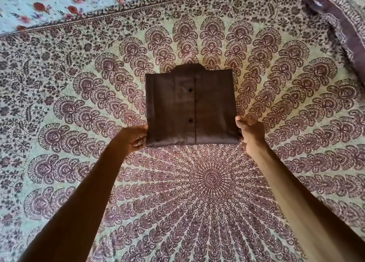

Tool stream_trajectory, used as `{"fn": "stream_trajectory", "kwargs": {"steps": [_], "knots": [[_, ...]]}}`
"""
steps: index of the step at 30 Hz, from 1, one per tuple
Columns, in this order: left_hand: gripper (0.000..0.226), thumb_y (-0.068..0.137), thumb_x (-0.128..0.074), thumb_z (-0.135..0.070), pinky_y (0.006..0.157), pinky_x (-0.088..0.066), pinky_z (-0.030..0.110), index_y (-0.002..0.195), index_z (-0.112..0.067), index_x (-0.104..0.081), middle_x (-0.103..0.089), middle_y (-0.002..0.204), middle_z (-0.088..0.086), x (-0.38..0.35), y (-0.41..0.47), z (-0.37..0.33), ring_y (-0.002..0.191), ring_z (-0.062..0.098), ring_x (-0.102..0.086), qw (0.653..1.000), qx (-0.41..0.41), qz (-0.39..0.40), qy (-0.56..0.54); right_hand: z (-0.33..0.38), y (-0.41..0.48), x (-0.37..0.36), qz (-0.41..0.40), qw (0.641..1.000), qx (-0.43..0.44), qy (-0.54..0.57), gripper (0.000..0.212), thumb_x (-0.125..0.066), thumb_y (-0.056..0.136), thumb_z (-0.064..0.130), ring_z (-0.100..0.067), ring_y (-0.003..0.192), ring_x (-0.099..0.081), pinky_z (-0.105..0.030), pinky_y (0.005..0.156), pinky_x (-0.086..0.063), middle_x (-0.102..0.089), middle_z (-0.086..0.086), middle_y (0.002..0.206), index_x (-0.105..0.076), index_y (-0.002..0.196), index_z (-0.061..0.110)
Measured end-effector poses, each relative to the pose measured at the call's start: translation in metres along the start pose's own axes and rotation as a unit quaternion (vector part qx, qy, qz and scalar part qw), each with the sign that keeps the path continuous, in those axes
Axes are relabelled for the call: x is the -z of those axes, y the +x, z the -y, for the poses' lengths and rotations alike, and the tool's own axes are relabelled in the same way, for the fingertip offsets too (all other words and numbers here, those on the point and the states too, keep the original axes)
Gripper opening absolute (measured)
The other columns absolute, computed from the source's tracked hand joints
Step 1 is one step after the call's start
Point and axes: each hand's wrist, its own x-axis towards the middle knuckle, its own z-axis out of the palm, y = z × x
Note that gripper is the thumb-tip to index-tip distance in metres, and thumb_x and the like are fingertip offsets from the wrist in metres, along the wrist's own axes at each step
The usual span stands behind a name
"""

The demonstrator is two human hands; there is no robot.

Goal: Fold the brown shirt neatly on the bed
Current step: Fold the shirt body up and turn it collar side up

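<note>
The brown shirt [190, 105] sits as a tidy rectangle in the middle of the bed, button placket up, two dark buttons [190, 89] showing down its centre and the collar [188, 67] peeking out at the far edge. Now to the near corners: the left hand [134, 138] has the near-left corner, fingers curled and pinching the fabric edge, and the right hand [249, 129] grips the near-right corner, thumb on top, fingers tucked under the fold. Both bare arms stretch in from the bottom of the view. Under it all spreads the patterned bedspread [207, 192], its round medallion just below the shirt. A floral sheet [59, 3] shows far left, and a folded patterned cloth [339, 26] lies at the far right corner.
</note>
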Motion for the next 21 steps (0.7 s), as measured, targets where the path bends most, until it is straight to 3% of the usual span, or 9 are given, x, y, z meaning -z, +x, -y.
{"fn": "stream_trajectory", "kwargs": {"steps": [2, 4, 7, 9, 11, 14, 17, 21], "knots": [[0.008, 0.085, -0.065, -0.012, 0.069, -0.049, 0.03, 0.091, -0.006, -0.065, -0.065, 0.088, 0.006, -0.002, -0.002, 0.0, 0.085, 0.02, -0.059, 0.999, -0.02, -0.02, 0.014, -0.001, -0.001, -0.001, -0.018, 1.0, 0.021, -0.007, 0.024, -0.073, 0.084, 0.027, -0.019, 0.089, -0.067, -0.023, 0.07, -0.055, -0.073, -0.009, 0.1, -0.074, 0.101, 0.01], [0.013, 0.091, -0.059, -0.015, 0.073, -0.05, 0.033, 0.101, -0.008, -0.066, -0.068, 0.097, 0.006, -0.005, 0.004, 0.003, 0.097, 0.025, -0.062, 0.993, -0.052, -0.053, 0.094, 0.0, -0.005, -0.005, -0.043, 0.998, 0.046, -0.017, 0.026, -0.071, 0.086, 0.026, -0.013, 0.085, -0.063, -0.007, 0.059, -0.048, -0.073, -0.009, 0.1, -0.073, 0.103, 0.005], [0.013, 0.092, -0.057, -0.027, 0.085, -0.053, 0.04, 0.088, -0.018, -0.066, -0.069, 0.103, 0.014, -0.018, 0.009, 0.009, 0.101, 0.035, -0.065, 0.971, -0.127, -0.167, 0.11, 0.0, -0.011, -0.008, -0.08, 0.99, 0.092, -0.074, 0.029, -0.066, 0.09, 0.03, -0.015, 0.08, -0.062, -0.021, 0.065, -0.043, -0.073, -0.012, 0.096, -0.074, 0.1, 0.004], [0.02, 0.097, -0.051, -0.028, 0.081, -0.051, 0.035, 0.106, -0.015, -0.063, -0.063, 0.105, 0.01, -0.03, 0.006, 0.009, 0.099, 0.03, -0.061, 0.96, -0.115, -0.232, 0.11, -0.004, -0.013, -0.009, -0.099, 0.983, 0.113, -0.103, 0.031, -0.063, 0.091, 0.034, -0.019, 0.078, -0.064, -0.023, 0.064, -0.04, -0.073, -0.012, 0.092, -0.074, 0.095, 0.005], [0.026, 0.1, -0.045, -0.025, 0.073, -0.046, 0.033, 0.121, -0.012, -0.055, -0.055, 0.105, 0.01, -0.04, 0.003, 0.008, 0.098, 0.029, -0.057, 0.957, -0.097, -0.247, 0.113, -0.008, -0.017, -0.01, -0.122, 0.976, 0.13, -0.122, 0.032, -0.061, 0.092, 0.035, -0.018, 0.072, -0.059, -0.024, 0.056, -0.034, -0.072, -0.01, 0.088, -0.072, 0.091, 0.005], [0.03, 0.1, -0.044, -0.023, 0.067, -0.05, 0.033, 0.125, -0.009, -0.051, -0.058, 0.118, 0.014, -0.04, 0.007, 0.005, 0.1, 0.03, -0.06, 0.969, -0.087, -0.21, 0.091, -0.009, -0.023, -0.013, -0.14, 0.97, 0.152, -0.129, 0.031, -0.06, 0.094, 0.031, -0.016, 0.07, -0.053, -0.022, 0.052, -0.026, -0.069, -0.009, 0.085, -0.07, 0.092, 0.002], [0.03, 0.098, -0.046, -0.012, 0.065, -0.052, 0.031, 0.124, 0.0, -0.054, -0.062, 0.119, 0.022, -0.031, 0.007, 0.004, 0.095, 0.031, -0.064, 0.986, -0.094, -0.13, 0.05, -0.009, -0.021, -0.013, -0.139, 0.975, 0.133, -0.114, 0.027, -0.061, 0.094, 0.027, -0.015, 0.072, -0.053, -0.019, 0.054, -0.028, -0.067, -0.007, 0.086, -0.071, 0.093, 0.002], [0.038, 0.089, -0.053, 0.007, 0.084, -0.055, 0.043, 0.127, 0.003, -0.052, -0.065, 0.112, 0.018, -0.018, 0.0, 0.009, 0.092, 0.028, -0.066, 0.994, -0.065, -0.034, -0.081, -0.007, -0.018, -0.011, -0.094, 0.99, 0.079, -0.069, 0.023, -0.067, 0.09, 0.028, -0.001, 0.059, -0.052, -0.01, 0.047, -0.037, -0.07, -0.005, 0.087, -0.073, 0.094, 0.006]]}}
